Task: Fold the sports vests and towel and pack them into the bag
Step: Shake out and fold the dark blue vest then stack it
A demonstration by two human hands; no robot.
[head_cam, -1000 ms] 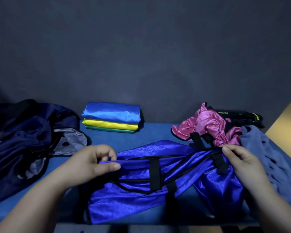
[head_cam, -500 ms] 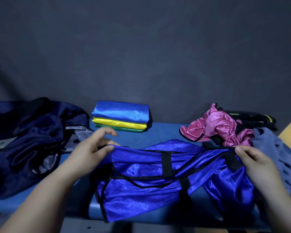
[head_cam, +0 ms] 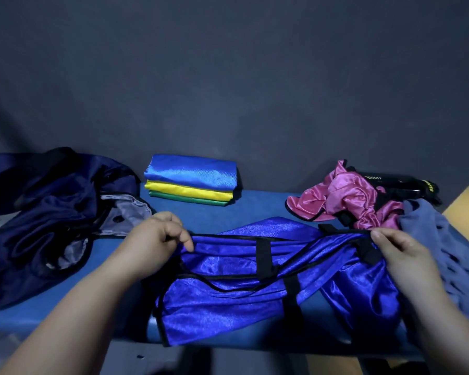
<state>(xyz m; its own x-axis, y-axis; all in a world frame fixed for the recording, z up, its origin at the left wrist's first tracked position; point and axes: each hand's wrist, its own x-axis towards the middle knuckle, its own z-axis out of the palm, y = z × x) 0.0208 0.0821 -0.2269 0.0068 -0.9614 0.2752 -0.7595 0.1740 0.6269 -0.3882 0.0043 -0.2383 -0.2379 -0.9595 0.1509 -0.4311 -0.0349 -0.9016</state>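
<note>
I hold the blue vest (head_cam: 228, 307) in front of me, at six o'clock on the table (head_cam: 257, 204). My left hand (head_cam: 157, 236) pinches its top edge at the left end, with the fingers (head_cam: 186, 239) curled round the black trim. My right hand (head_cam: 398, 250) pinches the same edge at the right end, with its fingers (head_cam: 382, 236) pressed on the cloth near a black strap. I think I hold both ends so the top edge pulls out straight. The cloth is shiny and looks slippery. It is bunched and twisted in the middle, so it has to lie flat before I can fold it well.

At twelve o'clock sits a pile of folded vests (head_cam: 190, 182), blue on top, then yellow, then green. They look done, and I guess they sit at the back to be out of my way. At two o'clock a pink vest (head_cam: 344, 198) lies crumpled, not yet folded. Just beside it, at three o'clock, the grey-blue towel (head_cam: 444, 239) lies loose near my right hand. Behind the pink vest is a black thing (head_cam: 390, 181) with letters, and I cannot tell what it is.

The dark blue bag (head_cam: 52, 207) lies open at nine o'clock, with its grey inside showing. I cannot see anything packed in it. I think it waits open for the folded things.
</note>
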